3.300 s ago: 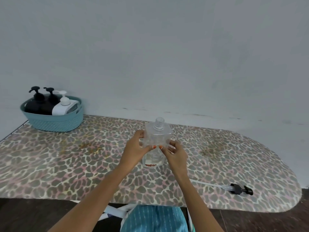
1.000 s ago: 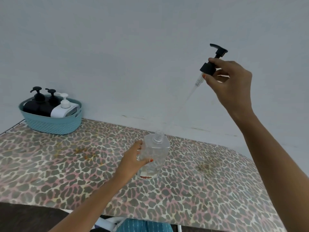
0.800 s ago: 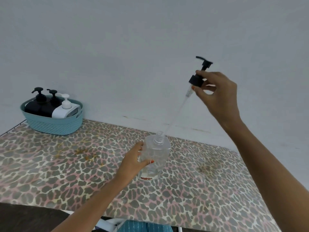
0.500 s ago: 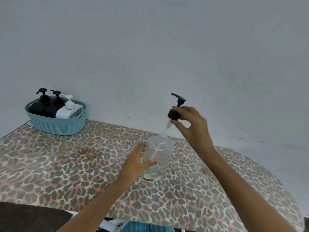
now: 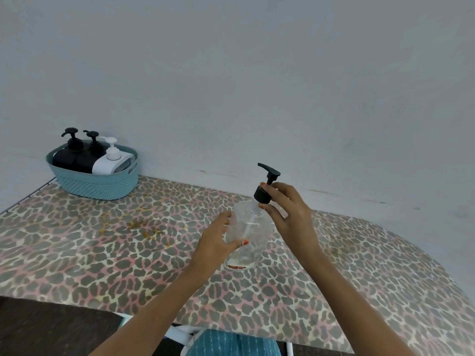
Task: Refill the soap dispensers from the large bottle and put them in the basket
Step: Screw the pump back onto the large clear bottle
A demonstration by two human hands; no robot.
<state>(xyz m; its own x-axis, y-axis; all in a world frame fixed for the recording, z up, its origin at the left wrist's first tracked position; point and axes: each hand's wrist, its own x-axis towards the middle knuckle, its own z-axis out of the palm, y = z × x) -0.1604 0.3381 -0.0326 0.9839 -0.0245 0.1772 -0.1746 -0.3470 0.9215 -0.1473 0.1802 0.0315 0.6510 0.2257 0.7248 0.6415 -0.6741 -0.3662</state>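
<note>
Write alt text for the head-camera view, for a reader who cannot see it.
A left hand holds a clear dispenser bottle on a leopard-print table while the right hand pinches a black pump at its neck. A teal basket, far left, holds three other dispensers.

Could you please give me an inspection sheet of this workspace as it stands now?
Surface: leopard-print cover, with yellowish stains left of centre.
Job's things: clear bottle upright, nearly empty. The black pump has its tube inside, collar at the neck. The teal basket at far left holds two black dispensers and a white dispenser. No large refill bottle seen.
Clutter: nothing seen.
Hands: left hand holds the clear bottle's side; right hand pinches the pump collar.
Cables: nothing seen.
Surroundings: plain grey wall behind, dark floor below.
</note>
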